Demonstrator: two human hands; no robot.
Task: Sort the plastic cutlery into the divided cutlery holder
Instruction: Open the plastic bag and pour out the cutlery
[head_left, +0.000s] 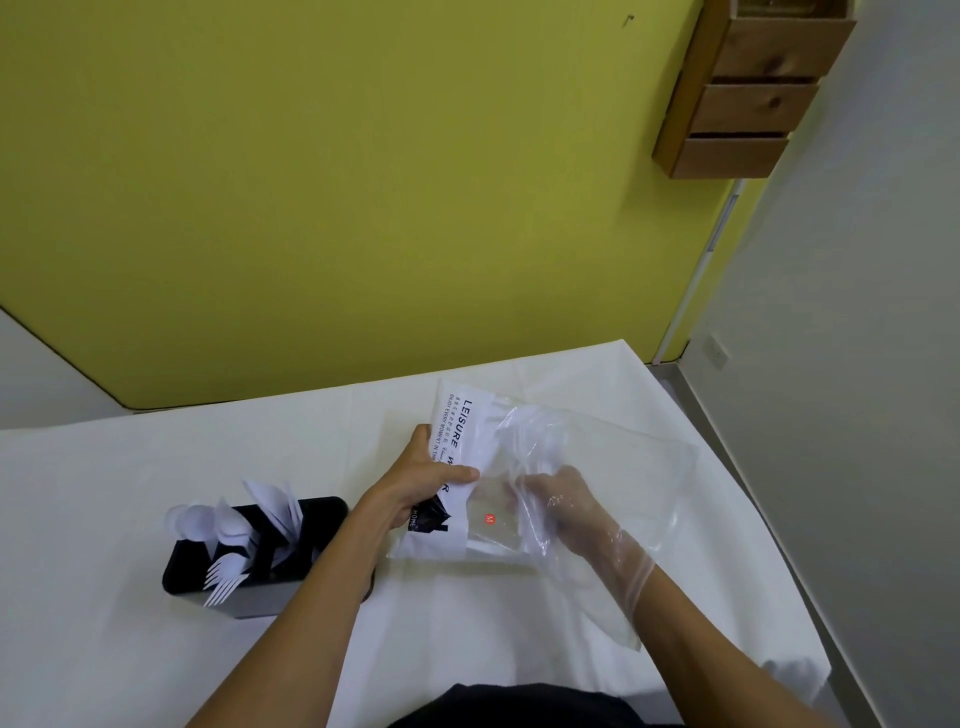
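The head view looks down over a table (130, 493) under a white cover. The black holder (324, 512) stands on it at the left, just beside the left forearm, and its far end is hidden by that arm. White cutlery sticks up out of it, sorted by kind: spoons (197, 519) in the far-left part, forks (223, 577) in the near-left part with their tines leaning out over the rim, and knives (275, 501) further right. The dividers themselves are mostly hidden by the cutlery. Right of the holder, near the middle of the table, the left hand (415, 478) grips a white printed pack (457, 415). The thumb lies across the pack's face and the fingers curl round its left edge, and the pack is lifted at a tilt. A small red sticker (489, 518) shows on the clear part of the pack below the thumb. The right hand (566, 504) wears a clear glove (623, 561) and sits just right of the pack, among loose clear film (639, 457) that spreads over the table and drapes over the wrist. Its fingers bend down towards the pack. Through the crumpled film I cannot tell whether they pinch anything. Behind the table rises a yellow-green wall (311, 182), and a wooden shelf (748, 98) hangs at the upper right.
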